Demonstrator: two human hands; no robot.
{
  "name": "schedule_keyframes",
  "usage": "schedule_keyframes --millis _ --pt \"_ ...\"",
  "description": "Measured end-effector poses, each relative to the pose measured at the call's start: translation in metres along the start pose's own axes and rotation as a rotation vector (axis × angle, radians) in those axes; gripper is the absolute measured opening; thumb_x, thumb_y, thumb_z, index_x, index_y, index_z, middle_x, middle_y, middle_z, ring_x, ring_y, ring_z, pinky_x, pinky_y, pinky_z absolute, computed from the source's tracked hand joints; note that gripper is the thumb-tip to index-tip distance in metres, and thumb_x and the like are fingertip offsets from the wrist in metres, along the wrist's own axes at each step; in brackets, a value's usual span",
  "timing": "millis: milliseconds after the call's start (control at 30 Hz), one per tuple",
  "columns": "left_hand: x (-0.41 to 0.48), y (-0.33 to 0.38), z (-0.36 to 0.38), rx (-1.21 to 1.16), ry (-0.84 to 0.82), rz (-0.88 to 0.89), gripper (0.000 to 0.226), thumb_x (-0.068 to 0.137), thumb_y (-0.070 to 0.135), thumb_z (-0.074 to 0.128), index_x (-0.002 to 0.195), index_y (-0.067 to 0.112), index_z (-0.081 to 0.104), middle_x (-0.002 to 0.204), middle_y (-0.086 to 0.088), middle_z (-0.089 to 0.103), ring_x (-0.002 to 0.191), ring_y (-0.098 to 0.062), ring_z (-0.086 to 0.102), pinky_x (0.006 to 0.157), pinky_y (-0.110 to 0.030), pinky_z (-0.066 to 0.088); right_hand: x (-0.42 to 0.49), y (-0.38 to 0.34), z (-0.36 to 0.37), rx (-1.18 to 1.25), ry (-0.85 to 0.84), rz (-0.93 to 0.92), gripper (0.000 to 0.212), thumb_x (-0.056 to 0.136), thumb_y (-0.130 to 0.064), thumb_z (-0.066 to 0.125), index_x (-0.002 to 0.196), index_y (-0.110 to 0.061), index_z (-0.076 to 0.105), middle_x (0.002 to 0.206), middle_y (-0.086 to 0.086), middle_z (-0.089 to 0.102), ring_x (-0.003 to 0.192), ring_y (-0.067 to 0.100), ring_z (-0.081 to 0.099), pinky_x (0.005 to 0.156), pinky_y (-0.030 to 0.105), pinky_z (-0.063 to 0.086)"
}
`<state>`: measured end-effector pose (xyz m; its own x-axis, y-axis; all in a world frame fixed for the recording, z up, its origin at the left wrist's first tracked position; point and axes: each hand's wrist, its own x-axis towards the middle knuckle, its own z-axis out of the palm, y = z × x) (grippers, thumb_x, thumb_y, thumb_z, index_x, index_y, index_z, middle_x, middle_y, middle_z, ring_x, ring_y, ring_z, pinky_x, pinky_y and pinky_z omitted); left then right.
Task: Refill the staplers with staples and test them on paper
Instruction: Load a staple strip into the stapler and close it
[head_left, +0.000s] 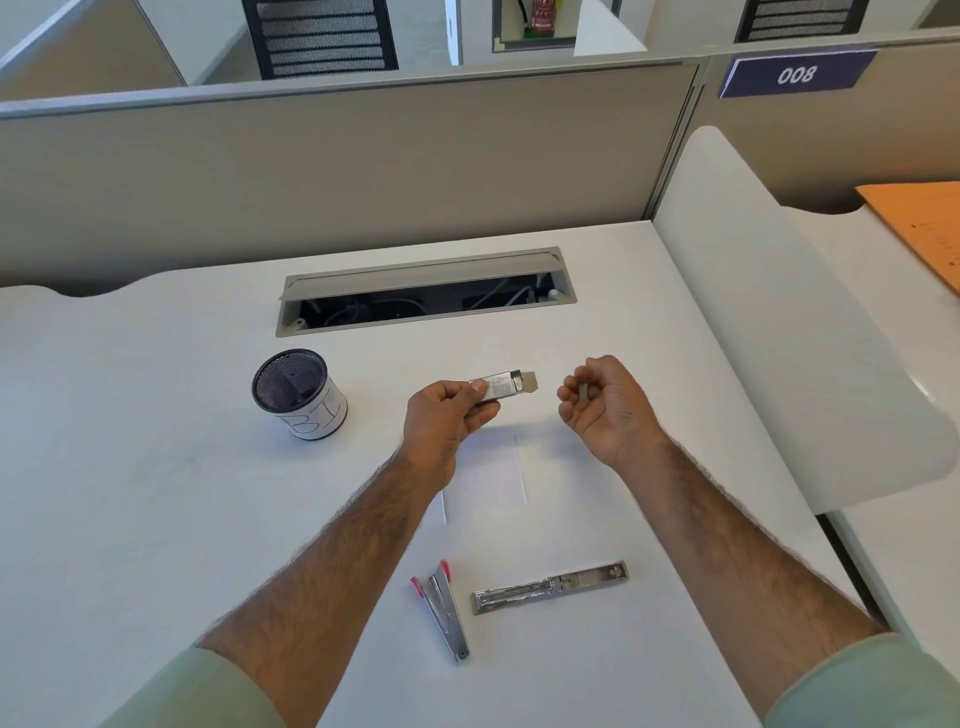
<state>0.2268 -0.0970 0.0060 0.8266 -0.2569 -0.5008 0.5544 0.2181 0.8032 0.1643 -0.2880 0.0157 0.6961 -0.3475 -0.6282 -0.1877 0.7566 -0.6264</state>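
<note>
Currently the left hand (447, 415) hovers over the far edge of the paper (488, 478), thumb and fingers pinching an open staple box (501, 387). The right hand (602, 410), beyond the paper's far right corner, is curled round a small grey staple strip (584, 391). Nearer than the paper, the pink-tipped stapler (444, 608) and silver stapler (550, 587) lie opened on the table (156, 467).

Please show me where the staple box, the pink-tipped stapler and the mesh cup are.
staple box (501, 387): head view, middle of its printed side.
pink-tipped stapler (445, 616): head view, middle of its metal arm.
mesh cup (314, 415): head view, its white label.
</note>
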Motion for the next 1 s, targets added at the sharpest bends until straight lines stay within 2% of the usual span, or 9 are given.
schedule_keyframes --millis 67,167,233,567,800,1000 --pt "0.000 0.000 0.001 0.006 -0.004 0.002 0.017 0.095 0.005 0.070 0.104 -0.009 0.066 0.094 -0.014 0.081 0.085 -0.026 0.079 0.074 -0.026 0.063 0.002 0.003 -0.003 -0.106 0.021 0.020 0.023 0.093 -0.023 0.067 0.075 -0.011 0.062 0.066 0.005 0.063 0.058 0.016 0.060 0.047 0.023 0.050" --pt "0.001 -0.001 0.003 0.031 -0.003 0.005 0.014 0.094 0.005 0.071 0.100 -0.007 0.067 0.095 -0.015 0.080 0.086 -0.027 0.079 0.073 -0.025 0.063 0.002 0.008 -0.002 -0.275 -0.063 -0.016 0.006 0.092 -0.012 0.069 0.092 -0.007 0.066 0.075 0.008 0.067 0.059 0.014 0.063 0.049 0.023 0.051" --pt "0.001 -0.002 0.004 0.053 -0.001 0.009 0.012 0.094 0.005 0.072 0.096 -0.006 0.067 0.094 -0.015 0.080 0.085 -0.028 0.079 0.072 -0.025 0.063 0.000 0.009 0.000 -0.352 -0.121 -0.050 0.003 0.092 -0.005 0.067 0.096 -0.005 0.067 0.077 0.009 0.068 0.059 0.013 0.064 0.052 0.023 0.051" --pt "0.000 0.000 0.011 0.186 0.065 0.073 0.016 0.094 0.010 0.073 0.095 -0.005 0.068 0.087 -0.009 0.080 0.080 -0.026 0.080 0.073 -0.025 0.064 0.000 0.013 0.006 -0.494 -0.134 -0.191 0.006 0.087 -0.006 0.074 0.088 -0.006 0.068 0.081 0.009 0.074 0.065 0.015 0.066 0.055 0.024 0.052" --pt "0.001 -0.002 0.011 0.250 0.089 0.082 0.021 0.094 0.010 0.073 0.100 -0.009 0.067 0.096 -0.011 0.079 0.078 -0.023 0.080 0.073 -0.024 0.064 0.000 0.014 0.009 -0.585 -0.111 -0.251 0.017 0.080 -0.004 0.080 0.083 -0.009 0.064 0.078 0.007 0.072 0.065 0.016 0.064 0.057 0.027 0.049" --pt "0.003 -0.002 0.013 0.257 0.093 0.091 0.019 0.094 0.010 0.073 0.099 -0.008 0.068 0.097 -0.012 0.079 0.080 -0.025 0.080 0.074 -0.026 0.064 0.000 0.018 0.014 -0.642 -0.063 -0.355 0.008 0.084 -0.006 0.075 0.083 -0.006 0.067 0.082 0.011 0.073 0.067 0.017 0.063 0.056 0.027 0.049"
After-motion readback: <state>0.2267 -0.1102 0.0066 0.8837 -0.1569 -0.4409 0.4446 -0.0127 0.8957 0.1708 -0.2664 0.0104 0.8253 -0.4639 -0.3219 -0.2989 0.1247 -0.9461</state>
